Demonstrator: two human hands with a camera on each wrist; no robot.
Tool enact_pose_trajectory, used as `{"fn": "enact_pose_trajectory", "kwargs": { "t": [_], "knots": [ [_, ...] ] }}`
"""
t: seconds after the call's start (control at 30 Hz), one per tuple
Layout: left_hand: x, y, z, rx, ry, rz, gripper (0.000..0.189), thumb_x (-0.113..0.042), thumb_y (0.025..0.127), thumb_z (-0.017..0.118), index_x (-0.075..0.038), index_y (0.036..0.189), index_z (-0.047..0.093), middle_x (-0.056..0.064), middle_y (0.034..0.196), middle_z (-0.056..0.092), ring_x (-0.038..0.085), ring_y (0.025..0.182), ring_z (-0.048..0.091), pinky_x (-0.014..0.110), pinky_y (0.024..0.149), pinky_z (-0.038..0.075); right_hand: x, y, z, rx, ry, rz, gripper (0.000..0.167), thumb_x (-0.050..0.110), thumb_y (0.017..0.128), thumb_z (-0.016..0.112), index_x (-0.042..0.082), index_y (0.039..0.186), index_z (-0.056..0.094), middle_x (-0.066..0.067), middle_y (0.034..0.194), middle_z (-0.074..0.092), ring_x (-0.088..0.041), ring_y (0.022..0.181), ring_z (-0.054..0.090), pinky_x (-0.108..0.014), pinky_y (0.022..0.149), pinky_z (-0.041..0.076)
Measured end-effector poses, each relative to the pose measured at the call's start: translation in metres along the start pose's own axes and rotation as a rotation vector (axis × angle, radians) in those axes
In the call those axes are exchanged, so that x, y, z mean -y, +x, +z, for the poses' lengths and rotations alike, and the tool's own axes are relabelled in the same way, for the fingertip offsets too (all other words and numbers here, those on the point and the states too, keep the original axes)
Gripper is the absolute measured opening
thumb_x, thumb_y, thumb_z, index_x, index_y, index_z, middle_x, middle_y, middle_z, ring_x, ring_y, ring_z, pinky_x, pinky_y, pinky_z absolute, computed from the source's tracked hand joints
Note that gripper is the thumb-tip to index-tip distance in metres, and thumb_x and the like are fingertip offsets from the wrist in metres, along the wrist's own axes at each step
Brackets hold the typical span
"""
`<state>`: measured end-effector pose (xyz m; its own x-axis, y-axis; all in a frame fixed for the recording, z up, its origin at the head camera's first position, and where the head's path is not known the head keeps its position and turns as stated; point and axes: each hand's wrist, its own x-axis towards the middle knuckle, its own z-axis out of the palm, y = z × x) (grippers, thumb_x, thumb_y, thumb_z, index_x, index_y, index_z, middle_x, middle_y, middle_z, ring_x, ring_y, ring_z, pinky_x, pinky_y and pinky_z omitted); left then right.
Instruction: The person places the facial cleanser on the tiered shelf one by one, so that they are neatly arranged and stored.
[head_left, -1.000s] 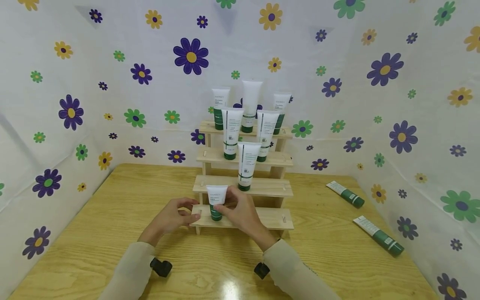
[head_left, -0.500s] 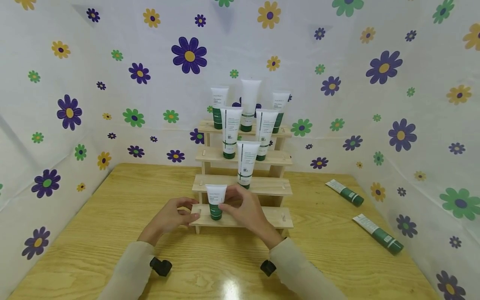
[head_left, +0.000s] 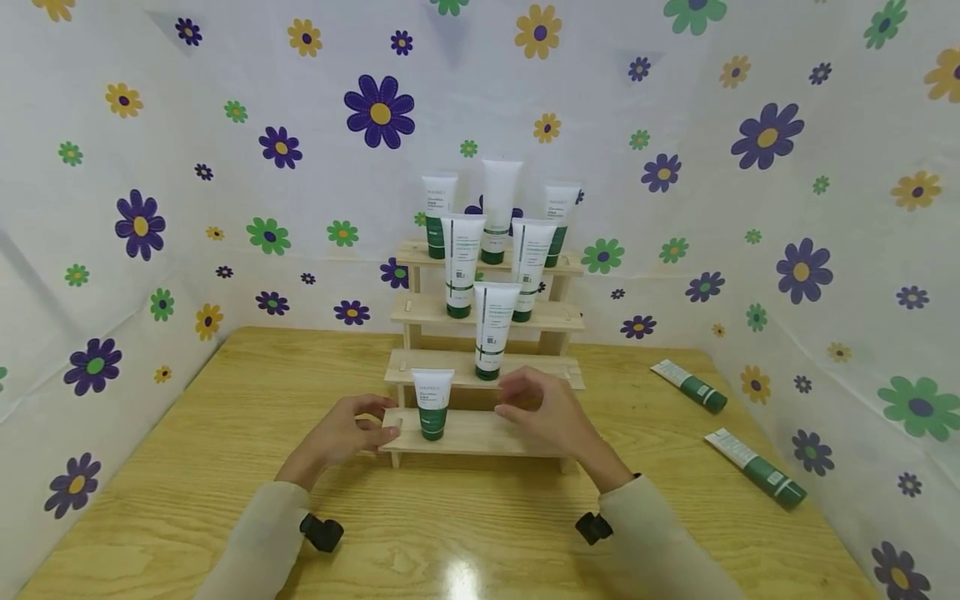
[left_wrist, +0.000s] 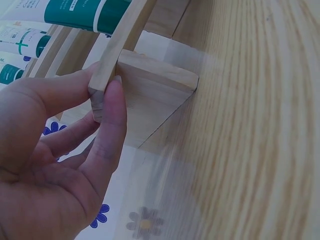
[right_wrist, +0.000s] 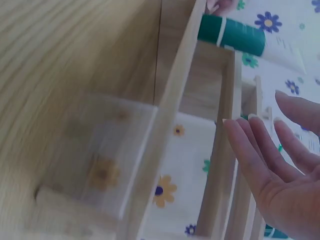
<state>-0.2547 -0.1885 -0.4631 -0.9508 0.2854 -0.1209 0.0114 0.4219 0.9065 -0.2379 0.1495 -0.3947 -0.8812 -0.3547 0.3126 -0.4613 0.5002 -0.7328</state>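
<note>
My left hand (head_left: 341, 432) pinches the left end of the lowest step of the wooden tiered stand (head_left: 517, 437); in the left wrist view thumb and fingers (left_wrist: 111, 130) lie on either side of the board's end. A small white and green squeeze tube (head_left: 432, 404) stands upright on that step, cap down, near its left end. To the right of this tube, apart from it, my right hand (head_left: 551, 417) hovers over the step with nothing in it. The right wrist view shows its fingers (right_wrist: 265, 155) spread and loosely bent, near the upper steps.
On the third step from the top stands one tall white tube (head_left: 495, 333). Two more, including a white tube (head_left: 462, 267), stand above it, with three on the top step. Two green-and-white tubes, one of them the nearer tube (head_left: 757, 469), lie on the table (head_left: 675, 533) at right.
My right hand has let go of the small tube and moved right, away from it. The tube stays standing on the lowest step. My left hand has stayed at the stand's end.
</note>
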Motion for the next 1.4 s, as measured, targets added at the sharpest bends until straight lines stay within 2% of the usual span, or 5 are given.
{"fn": "enact_pose_trajectory", "kwargs": {
  "t": [0.3, 0.6, 0.83, 1.23, 1.4],
  "knots": [
    [0.001, 0.002, -0.001, 0.001, -0.007, 0.006, 0.052, -0.021, 0.094, 0.078, -0.002, 0.138, 0.058, 0.018, 0.121, 0.060, 0.017, 0.085, 0.065, 0.031, 0.073, 0.060, -0.014, -0.015, -0.053, 0.045, -0.088, 0.075, 0.018, 0.016, 0.093, 0.077, 0.009, 0.109, 0.072, -0.006, 0.103, 0.076, -0.020, 0.095, 0.072, -0.036, 0.084, 0.059],
    [0.003, 0.002, 0.000, -0.001, -0.003, 0.018, 0.051, -0.021, 0.094, 0.077, -0.002, 0.138, 0.058, 0.018, 0.121, 0.060, 0.017, 0.086, 0.066, 0.031, 0.075, 0.061, -0.038, -0.026, -0.097, -0.002, -0.230, 0.109, 0.021, 0.014, 0.095, 0.075, 0.000, 0.111, 0.070, -0.015, 0.105, 0.076, -0.027, 0.094, 0.074, -0.028, 0.077, 0.058],
    [0.003, 0.002, 0.000, 0.002, -0.010, 0.017, 0.050, -0.020, 0.094, 0.077, -0.002, 0.137, 0.058, 0.018, 0.120, 0.059, 0.017, 0.086, 0.065, 0.030, 0.074, 0.061, -0.058, -0.031, -0.126, -0.044, -0.325, 0.190, 0.023, 0.013, 0.096, 0.072, -0.001, 0.113, 0.070, -0.022, 0.108, 0.075, -0.035, 0.094, 0.074, -0.044, 0.079, 0.063],
    [0.002, 0.001, 0.000, -0.007, 0.000, 0.000, 0.051, -0.020, 0.094, 0.078, -0.003, 0.137, 0.059, 0.017, 0.120, 0.060, 0.017, 0.085, 0.065, 0.031, 0.074, 0.061, -0.125, -0.041, -0.172, -0.101, -0.461, 0.239, 0.028, 0.012, 0.095, 0.072, -0.008, 0.114, 0.066, -0.031, 0.109, 0.072, -0.045, 0.095, 0.073, -0.055, 0.081, 0.060],
    [0.002, 0.001, 0.000, -0.003, -0.002, 0.008, 0.052, -0.021, 0.094, 0.078, -0.002, 0.138, 0.058, 0.018, 0.120, 0.060, 0.017, 0.085, 0.065, 0.032, 0.075, 0.061, -0.144, -0.043, -0.191, -0.070, -0.502, 0.308, 0.035, 0.013, 0.096, 0.070, -0.010, 0.120, 0.062, -0.036, 0.117, 0.067, -0.051, 0.103, 0.068, -0.060, 0.086, 0.057]
  ]
}}
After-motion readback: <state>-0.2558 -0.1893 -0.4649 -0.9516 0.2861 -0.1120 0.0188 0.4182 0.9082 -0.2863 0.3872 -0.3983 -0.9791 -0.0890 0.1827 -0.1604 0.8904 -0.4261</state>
